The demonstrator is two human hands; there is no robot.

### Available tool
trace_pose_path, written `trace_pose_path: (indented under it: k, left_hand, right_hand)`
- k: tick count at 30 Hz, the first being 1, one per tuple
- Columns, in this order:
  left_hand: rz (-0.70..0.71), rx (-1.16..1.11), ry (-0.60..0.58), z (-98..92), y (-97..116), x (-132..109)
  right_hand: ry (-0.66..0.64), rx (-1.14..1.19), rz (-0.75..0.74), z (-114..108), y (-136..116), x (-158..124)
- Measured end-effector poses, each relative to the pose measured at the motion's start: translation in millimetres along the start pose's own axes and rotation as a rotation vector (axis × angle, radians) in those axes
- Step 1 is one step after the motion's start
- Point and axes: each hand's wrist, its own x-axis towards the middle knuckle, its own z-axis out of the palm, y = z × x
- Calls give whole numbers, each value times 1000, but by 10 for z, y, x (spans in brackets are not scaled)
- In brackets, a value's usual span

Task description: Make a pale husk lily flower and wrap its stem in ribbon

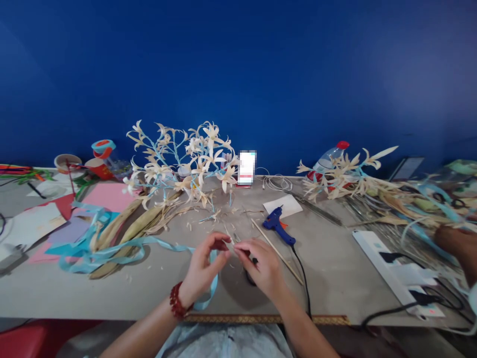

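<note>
My left hand (208,261) and my right hand (263,263) meet over the middle of the table, fingertips nearly touching. Each pinches at a small, thin, pale thing between them, too small to name. A light blue ribbon (149,241) runs from the left and passes beside and under my left hand. Beyond my hands stand pale flowers (212,156) on light blue stems, made of dried husk-like petals. To the right of my right hand lie a thin stick (278,251) and a blue glue gun (278,224) with a black cord. Something dark, partly hidden, lies under my right hand.
A white power strip (387,278) with plugs and cables lies at right, near another person's hand (456,248). Dried husks (128,228) and coloured paper (108,196) cover the left. A lit phone (246,168) stands before the blue wall. More flowers (346,171) stand by a red-capped bottle (330,159).
</note>
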Motion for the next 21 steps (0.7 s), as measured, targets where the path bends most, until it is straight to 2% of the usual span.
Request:
trace_pose_path:
  k: [2, 5, 11, 16, 21]
  left_hand:
    - [146, 211, 8, -17, 27, 7]
    - [233, 374, 33, -16, 46, 24]
    - [274, 388, 87, 19, 25, 36]
    - [360, 519, 118, 39, -28, 50]
    - [362, 558, 202, -94, -136, 112]
  right_hand:
    - [30, 42, 33, 19, -6, -6]
    - [70, 80, 79, 54, -27, -3]
    - [55, 83, 163, 107, -64, 14]
    - [92, 1, 179, 176, -87, 6]
    - [157, 11, 202, 192, -62, -35]
